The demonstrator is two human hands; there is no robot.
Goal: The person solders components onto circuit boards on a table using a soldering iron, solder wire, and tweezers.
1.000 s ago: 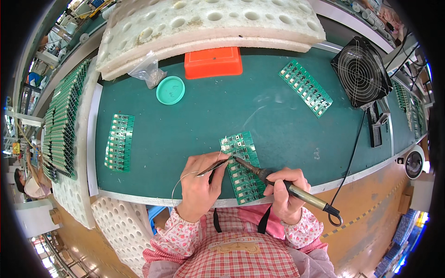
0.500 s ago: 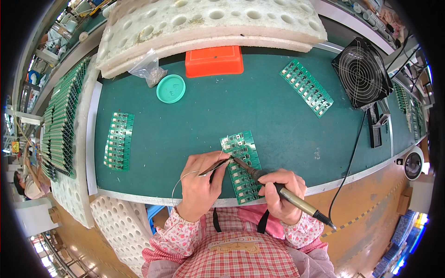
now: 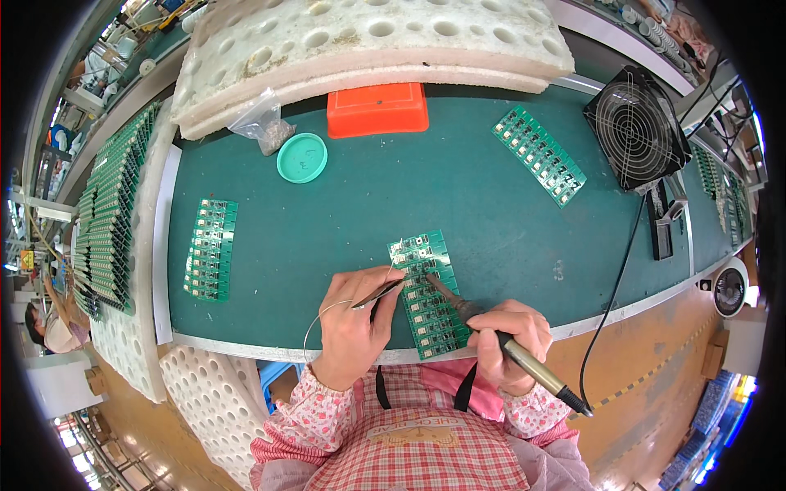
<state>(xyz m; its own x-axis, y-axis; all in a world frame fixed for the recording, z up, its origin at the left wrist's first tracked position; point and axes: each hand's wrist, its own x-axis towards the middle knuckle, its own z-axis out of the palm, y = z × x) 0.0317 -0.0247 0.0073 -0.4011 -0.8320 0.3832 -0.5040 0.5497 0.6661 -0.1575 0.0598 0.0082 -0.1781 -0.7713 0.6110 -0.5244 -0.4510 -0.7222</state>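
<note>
gripping soldering iron [image 3: 491,331] in right hand [image 3: 508,335], left hand [image 3: 352,319] pinching solder wire [image 3: 372,296] over circuit board [image 3: 426,290]

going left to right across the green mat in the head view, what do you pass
rack of green circuit boards → circuit board panel → teal round lid → left hand → circuit board panel being soldered → right hand with soldering iron → angled circuit board strip → black fan

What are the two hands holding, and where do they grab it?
The right hand holds a soldering iron by its handle. The left hand pinches tweezers near their middle, with solder wire looping beside it.
</note>
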